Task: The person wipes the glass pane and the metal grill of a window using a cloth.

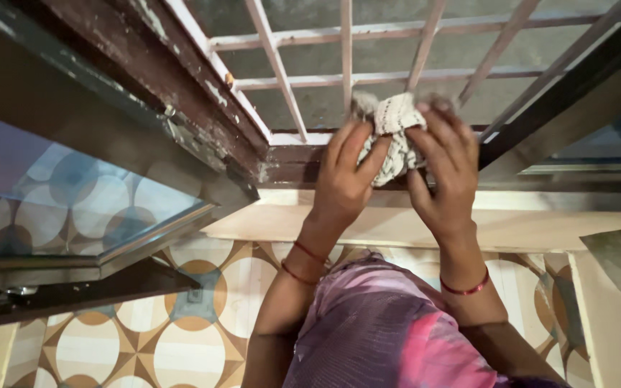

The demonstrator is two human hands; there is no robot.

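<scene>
A crumpled whitish cloth with dark specks is pressed against the bottom of a window frame. My left hand grips the cloth's left side, fingers spread up over it. My right hand holds the cloth's right side, fingers curled over its top. Both wrists wear thin red bangles. The cloth sits at the base of a white metal window grille, just above the dark brown lower frame rail.
An opened window pane with a metal frame juts out at the left. A pale sill ledge runs below the frame. The wall below carries tiles with circle patterns. Another dark frame rises at the right.
</scene>
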